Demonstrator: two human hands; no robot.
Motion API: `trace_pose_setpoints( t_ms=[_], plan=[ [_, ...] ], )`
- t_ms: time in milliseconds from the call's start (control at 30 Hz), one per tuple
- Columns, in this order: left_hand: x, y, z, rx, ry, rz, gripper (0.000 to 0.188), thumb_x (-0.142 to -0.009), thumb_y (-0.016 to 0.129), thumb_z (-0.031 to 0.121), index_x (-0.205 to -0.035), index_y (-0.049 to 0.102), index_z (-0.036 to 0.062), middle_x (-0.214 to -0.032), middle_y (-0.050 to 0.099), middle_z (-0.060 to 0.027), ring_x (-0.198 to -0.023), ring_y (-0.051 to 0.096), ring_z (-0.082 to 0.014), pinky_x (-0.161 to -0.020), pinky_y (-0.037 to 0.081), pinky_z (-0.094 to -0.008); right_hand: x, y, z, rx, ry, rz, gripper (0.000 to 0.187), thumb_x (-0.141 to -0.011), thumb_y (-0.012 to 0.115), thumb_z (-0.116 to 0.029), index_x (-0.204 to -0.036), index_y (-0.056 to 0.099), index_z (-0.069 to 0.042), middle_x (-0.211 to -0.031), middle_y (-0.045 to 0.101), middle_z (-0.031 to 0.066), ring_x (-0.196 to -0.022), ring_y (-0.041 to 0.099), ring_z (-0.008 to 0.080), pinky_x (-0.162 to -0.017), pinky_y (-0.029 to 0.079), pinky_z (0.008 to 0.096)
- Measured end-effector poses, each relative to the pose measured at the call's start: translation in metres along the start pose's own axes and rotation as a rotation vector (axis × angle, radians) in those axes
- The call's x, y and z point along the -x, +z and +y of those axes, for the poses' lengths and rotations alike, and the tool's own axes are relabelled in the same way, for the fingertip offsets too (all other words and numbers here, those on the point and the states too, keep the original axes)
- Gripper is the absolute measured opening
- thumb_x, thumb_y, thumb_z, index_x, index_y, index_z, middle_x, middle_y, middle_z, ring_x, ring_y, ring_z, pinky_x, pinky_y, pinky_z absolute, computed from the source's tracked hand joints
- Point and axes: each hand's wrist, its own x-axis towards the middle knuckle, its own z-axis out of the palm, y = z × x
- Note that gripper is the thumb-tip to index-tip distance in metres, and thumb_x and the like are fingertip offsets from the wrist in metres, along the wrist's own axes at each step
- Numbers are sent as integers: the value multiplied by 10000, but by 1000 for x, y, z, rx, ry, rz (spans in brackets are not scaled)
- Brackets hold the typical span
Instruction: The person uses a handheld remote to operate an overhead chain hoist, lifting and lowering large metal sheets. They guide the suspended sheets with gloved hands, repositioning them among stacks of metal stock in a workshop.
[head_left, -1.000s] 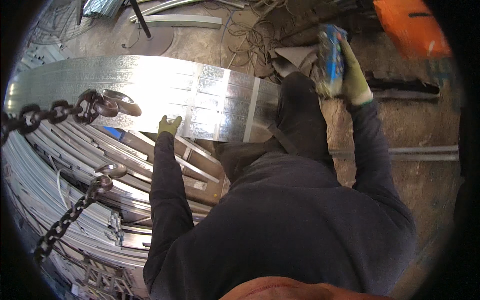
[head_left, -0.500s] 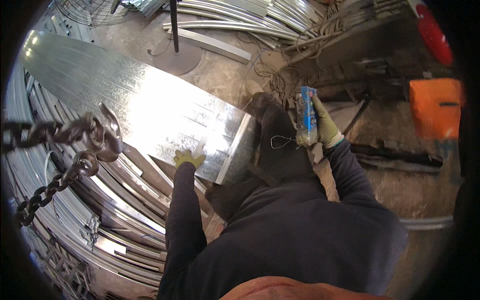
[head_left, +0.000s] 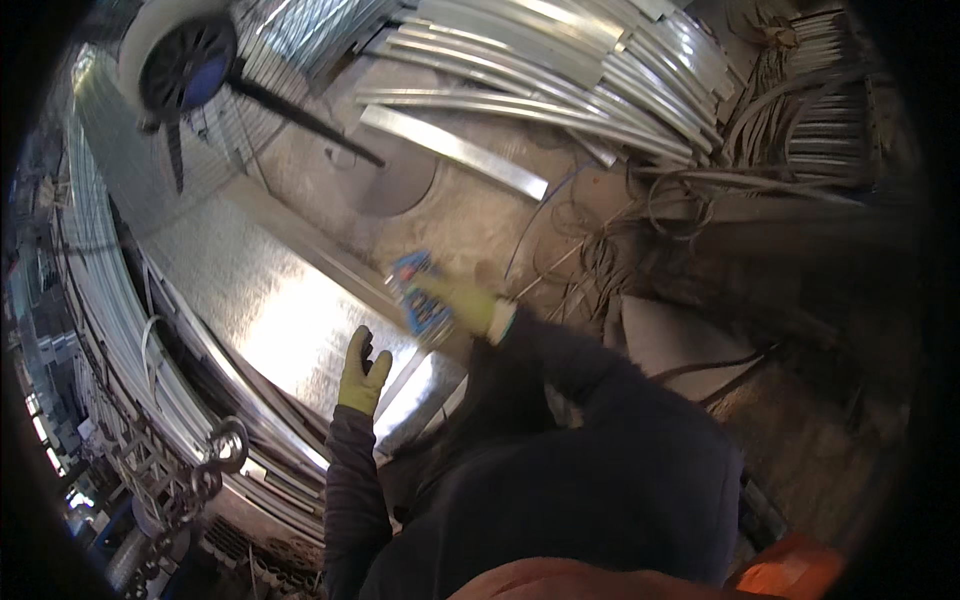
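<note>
Yellow-gloved right hand holding blue oblong package, centre of frame.
Right fingers clamped on package, contents too blurred; yellow-gloved left hand, fingers apart, over long silver metal sheet.

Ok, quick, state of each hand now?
Left yellow-green gloved hand: open, apparently empty.
Right yellow-green gloved hand: holding a blue rectangular pack, motion-blurred.

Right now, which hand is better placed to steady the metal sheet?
Left, probably. The left hand looks empty, fingers spread, and appears over the metal sheet, though contact isn't clear. The right hand is blurred and occupied with a blue pack.
</note>
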Motion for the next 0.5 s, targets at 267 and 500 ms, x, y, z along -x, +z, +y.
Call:
trace_pose_setpoints(
  t_ms=[267, 500],
  plan=[
    [5, 11, 71, 556, -121, 109, 494, -1086, 633, 432, -1400, 577, 55, -1177, 670, -34, -1032, 650, -141, -883, 558, -302, 5, 82, -28, 484, 14, -209, 631, -1032, 681, -436, -1473, 565, -1, -1410, 651, 163, -1281, 618, 271, -1108, 473, 388],
    [123, -27, 75, 787, -131, 360, 675, -1098, 462, 605, -1438, 558, 29, -1203, 720, -164, -950, 715, -252, -773, 597, -380, -142, 104, -149, 1374, -412, -52, 686, -944, 773, -425, -1449, 600, 6, -1258, 734, 201, -1153, 705, 264, -961, 567, 376]
  ],
)
